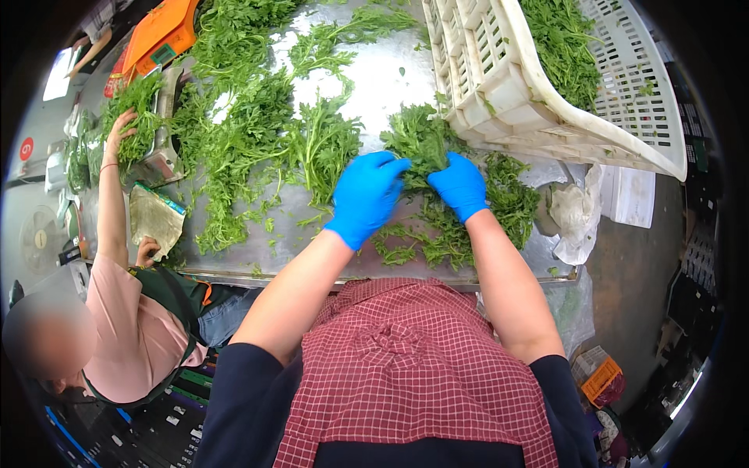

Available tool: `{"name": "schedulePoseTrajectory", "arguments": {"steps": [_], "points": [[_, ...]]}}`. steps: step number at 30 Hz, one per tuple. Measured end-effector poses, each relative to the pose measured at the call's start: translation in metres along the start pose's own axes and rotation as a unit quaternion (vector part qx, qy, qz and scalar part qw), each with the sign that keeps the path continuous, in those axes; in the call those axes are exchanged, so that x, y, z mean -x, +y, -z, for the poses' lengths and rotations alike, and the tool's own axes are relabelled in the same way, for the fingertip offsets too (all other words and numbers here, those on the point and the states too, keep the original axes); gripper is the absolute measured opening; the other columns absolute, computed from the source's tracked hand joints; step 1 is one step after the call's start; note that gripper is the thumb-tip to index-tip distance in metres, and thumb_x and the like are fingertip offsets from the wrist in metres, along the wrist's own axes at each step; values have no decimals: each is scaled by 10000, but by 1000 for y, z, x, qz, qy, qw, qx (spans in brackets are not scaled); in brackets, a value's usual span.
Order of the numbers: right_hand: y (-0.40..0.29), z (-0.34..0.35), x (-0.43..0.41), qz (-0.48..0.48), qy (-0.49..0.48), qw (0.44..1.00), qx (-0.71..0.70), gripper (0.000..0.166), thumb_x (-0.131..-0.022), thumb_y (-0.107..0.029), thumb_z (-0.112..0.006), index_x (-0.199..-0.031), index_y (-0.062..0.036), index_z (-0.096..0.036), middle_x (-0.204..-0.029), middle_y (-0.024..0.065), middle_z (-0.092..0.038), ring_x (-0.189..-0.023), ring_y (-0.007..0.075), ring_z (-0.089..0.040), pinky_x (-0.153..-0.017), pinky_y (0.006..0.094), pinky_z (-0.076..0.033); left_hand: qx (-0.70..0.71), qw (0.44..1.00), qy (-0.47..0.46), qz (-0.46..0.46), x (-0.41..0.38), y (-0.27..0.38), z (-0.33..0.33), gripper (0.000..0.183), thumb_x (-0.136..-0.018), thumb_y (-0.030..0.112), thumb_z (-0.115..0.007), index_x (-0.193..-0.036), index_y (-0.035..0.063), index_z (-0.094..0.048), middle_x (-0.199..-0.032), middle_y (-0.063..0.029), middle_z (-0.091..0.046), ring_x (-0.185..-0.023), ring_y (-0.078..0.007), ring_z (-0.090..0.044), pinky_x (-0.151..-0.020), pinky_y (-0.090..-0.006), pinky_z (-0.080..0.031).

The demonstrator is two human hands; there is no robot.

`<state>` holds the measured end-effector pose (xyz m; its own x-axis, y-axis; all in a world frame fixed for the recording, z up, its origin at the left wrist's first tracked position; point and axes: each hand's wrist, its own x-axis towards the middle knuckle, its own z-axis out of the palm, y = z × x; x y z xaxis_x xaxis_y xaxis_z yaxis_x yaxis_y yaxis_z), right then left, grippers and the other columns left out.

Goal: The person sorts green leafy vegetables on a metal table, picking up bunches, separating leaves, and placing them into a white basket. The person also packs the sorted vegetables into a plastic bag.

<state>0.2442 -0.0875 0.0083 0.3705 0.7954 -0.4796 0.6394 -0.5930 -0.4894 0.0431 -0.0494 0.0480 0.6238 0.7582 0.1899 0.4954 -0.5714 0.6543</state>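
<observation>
My right hand (459, 186), in a blue glove, is closed around a bunch of leafy greens (420, 140) with lobed leaves. My left hand (370, 196), gloved alike and slightly blurred, is at the left side of that bunch with its fingers curled; whether it grips any stems is hidden. Under and in front of both hands is a metal table (351, 251) strewn with loose sprigs and leaf scraps. A smaller clump of greens (325, 146) lies just left of my left hand. More greens (510, 187) are heaped right of my right hand.
A white slatted plastic crate (515, 93) with greens inside stands tilted at the right. Long piles of greens (240, 123) cover the table's left part. A co-worker's hand (122, 130) touches greens by an orange scale (161, 35). Crumpled white plastic (576, 213) lies at the right corner.
</observation>
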Motion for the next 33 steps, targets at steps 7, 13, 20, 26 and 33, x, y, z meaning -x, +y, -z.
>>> {"name": "schedulePoseTrajectory", "arguments": {"steps": [7, 13, 20, 26, 33], "points": [[15, 3, 6, 51, -26, 983, -172, 616, -677, -316, -694, -1194, 14, -632, -1099, 261, -670, -979, 383, -658, -857, 439, -521, 94, 895, 258, 350, 72, -74, 29, 300, -801, 201, -764, -1041, 53, -660, -1104, -145, -611, -977, -289, -590, -820, -404, -478], [-14, 7, 31, 104, 4, 991, 89, 730, -700, -400, -752, -1295, -29, -550, -1179, 226, -635, -1077, 363, -623, -911, 457, -497, 6, 917, 89, 390, 46, -88, 29, 391, -774, 342, -749, -925, -6, -652, -876, -193, -637, -809, -303, -620, -700, -441, -476], [-29, -5, 26, 83, -10, 985, 148, 571, -727, -413, -759, -1152, -67, -596, -1057, 189, -675, -997, 371, -641, -861, 468, -470, 162, 879, 131, 428, 51, -128, 41, 299, -789, 240, -676, -941, -17, -652, -761, -144, -647, -669, -203, -579, -640, -382, -475], [6, -4, 9, 97, 73, 983, -136, 652, -763, -389, -745, -1275, -23, -573, -1181, 212, -662, -1079, 364, -639, -934, 437, -482, 37, 942, 129, 307, 46, -69, 43, 716, -776, 431, -773, -1265, -32, -530, -1116, -245, -634, -976, -361, -632, -826, -430, -519], [-34, 18, 27, 123, 63, 941, -309, 531, -811, -208, -750, -1254, 27, -575, -1189, 170, -666, -1094, 257, -639, -928, 365, -498, 3, 931, 91, 354, 36, -81, 14, 643, -819, 225, -682, -1362, -27, -446, -1200, -250, -586, -1090, -410, -583, -880, -478, -497]]}}
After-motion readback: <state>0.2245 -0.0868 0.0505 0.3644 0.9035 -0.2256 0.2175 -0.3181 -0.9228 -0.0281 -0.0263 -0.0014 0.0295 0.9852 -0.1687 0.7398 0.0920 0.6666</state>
